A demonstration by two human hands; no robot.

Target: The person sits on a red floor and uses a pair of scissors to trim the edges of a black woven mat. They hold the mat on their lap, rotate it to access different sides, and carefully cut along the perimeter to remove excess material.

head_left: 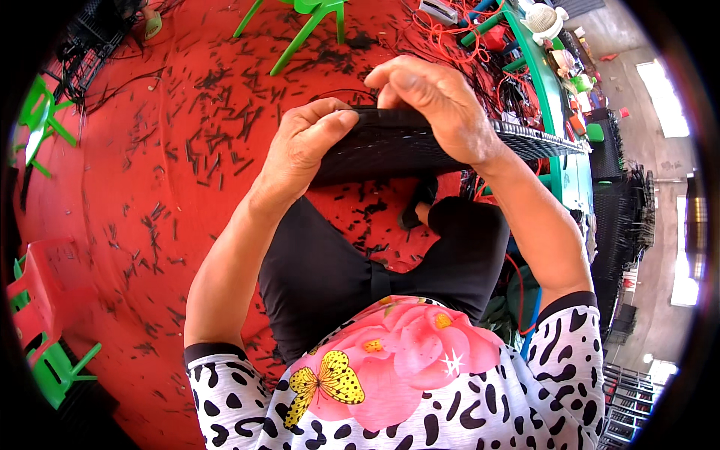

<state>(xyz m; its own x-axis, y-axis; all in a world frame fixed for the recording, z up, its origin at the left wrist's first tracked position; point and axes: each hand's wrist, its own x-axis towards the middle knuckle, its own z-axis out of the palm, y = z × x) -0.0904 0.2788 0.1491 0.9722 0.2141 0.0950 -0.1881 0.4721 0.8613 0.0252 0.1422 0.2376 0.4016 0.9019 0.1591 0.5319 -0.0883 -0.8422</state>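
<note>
A black woven panel (375,146) stands tilted above my knees, its top edge toward my hands. My left hand (300,150) is closed on the near left corner of that edge, thumb on top and fingers behind it. Over the edge further right, my right hand (450,112) has its fingers bent toward the thumb. A thin black strand (345,91) arcs behind the edge between the two hands and reaches the right fingertips. What those fingertips hold, if anything, is hidden.
Black strip scraps (214,146) litter the red floor (112,195). A green table (551,97) with assorted items stands at right, beside tangled red cords (420,37). Green stools (311,11) are ahead and left; a red chair (45,292) is at left. Black woven pieces (626,217) are stacked far right.
</note>
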